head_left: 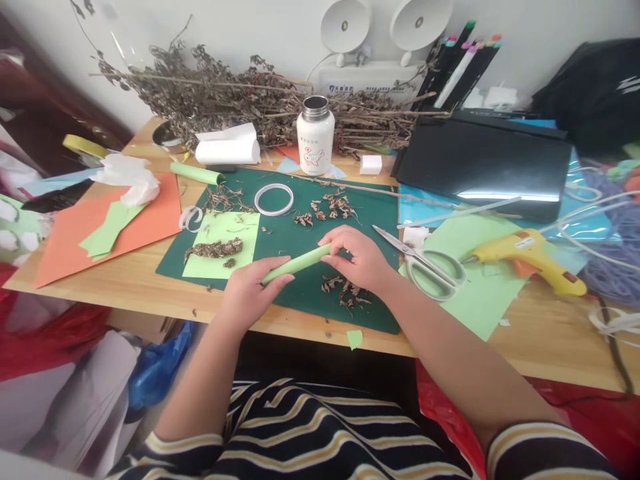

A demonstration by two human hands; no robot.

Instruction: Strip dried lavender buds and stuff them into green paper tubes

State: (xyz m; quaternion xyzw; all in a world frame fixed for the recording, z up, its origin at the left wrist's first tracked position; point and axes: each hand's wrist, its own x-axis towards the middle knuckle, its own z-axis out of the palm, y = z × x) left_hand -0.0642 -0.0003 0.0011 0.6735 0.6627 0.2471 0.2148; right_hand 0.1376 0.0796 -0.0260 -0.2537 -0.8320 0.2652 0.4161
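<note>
Between my two hands, a rolled green paper tube [300,263] is held at a slant above the green cutting mat [290,303]. My left hand [250,287] is closed around its lower left end. At the upper right end, my right hand [357,257] pinches the tube with fingers and thumb. Dried leaves [347,293] lie on the mat just under my right hand. Left of my hands, a light green sheet [245,233] bears a clump of dried leaves [215,249]. A roll of tape [274,200] rests flat farther back, near more crumbled leaves [333,205].
Scissors [430,267] and a yellow glue gun [530,257] lie at right on green paper. A white bottle [315,137] stands behind the mat, before bundled dried stems [215,100]. Another green tube [197,174] and orange paper [110,227] are at left.
</note>
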